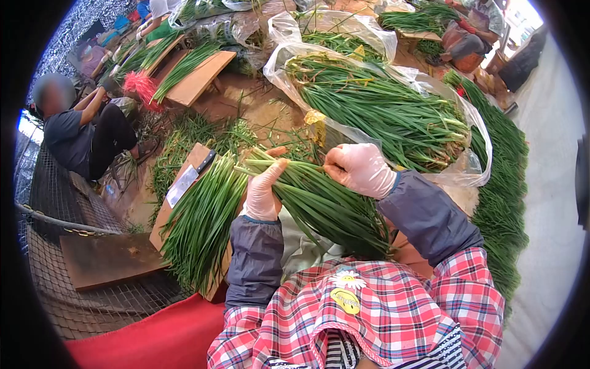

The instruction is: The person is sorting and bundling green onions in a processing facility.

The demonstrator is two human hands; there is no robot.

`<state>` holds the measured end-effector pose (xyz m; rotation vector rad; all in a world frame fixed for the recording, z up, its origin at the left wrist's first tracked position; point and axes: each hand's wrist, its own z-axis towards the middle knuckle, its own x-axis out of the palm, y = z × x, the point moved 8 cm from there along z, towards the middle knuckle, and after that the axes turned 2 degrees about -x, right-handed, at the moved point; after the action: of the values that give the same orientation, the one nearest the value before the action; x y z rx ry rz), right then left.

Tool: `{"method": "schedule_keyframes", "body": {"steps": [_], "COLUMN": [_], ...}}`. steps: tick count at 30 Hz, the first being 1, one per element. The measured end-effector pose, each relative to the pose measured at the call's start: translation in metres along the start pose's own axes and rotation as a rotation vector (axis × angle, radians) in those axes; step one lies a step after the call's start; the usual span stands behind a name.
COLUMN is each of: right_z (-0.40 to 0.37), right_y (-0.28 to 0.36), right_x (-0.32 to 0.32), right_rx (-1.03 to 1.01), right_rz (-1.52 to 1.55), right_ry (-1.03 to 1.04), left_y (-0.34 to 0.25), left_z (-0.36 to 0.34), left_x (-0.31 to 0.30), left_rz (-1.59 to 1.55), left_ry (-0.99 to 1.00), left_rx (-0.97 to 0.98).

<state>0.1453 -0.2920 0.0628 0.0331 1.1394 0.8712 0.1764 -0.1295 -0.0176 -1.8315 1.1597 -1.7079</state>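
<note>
My left hand [263, 195], in a thin white glove, is wrapped round a bunch of long green garlic chives [335, 212] near its pale cut ends. The leaves hang to the right across my lap. My gloved right hand [361, 170] is closed in a pinch just above this bunch; whatever it pinches is hidden by the fingers. Left of my left hand, another pile of chives [203, 230] lies on a wooden board [161, 220]. A knife [189, 178] with a black handle rests at the board's far end.
A clear plastic bag [284, 46] full of chives lies open ahead, with a long chive heap [501, 203] at right. Trimmings [178, 147] litter the ground. At left sits another person [83, 129] near a sloping board [200, 77] and red strings [141, 89].
</note>
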Motion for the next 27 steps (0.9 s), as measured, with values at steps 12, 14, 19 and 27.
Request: {"method": "schedule_keyframes", "body": {"steps": [12,14,19,27], "right_z": [-0.056,-0.025,0.015,0.024], "right_y": [-0.064,-0.032,0.002,-0.017], "right_x": [0.007,-0.017,-0.001,0.054], "right_rx": [0.393,0.241,0.144,0.406], "right_rz": [-0.172,0.178,0.612,0.738], "right_ry": [0.549,0.117,0.038,0.522], "left_y": [-0.056,-0.054,-0.05,-0.045], "left_z": [-0.004,-0.003,-0.006,0.0], "left_x": [-0.051,-0.037,-0.008,0.011], "left_rz": [-0.018,0.04,0.078,0.195], "left_ry": [-0.103,-0.107,-0.03,0.042], "left_rx": [0.137,0.138,0.116,0.054]}}
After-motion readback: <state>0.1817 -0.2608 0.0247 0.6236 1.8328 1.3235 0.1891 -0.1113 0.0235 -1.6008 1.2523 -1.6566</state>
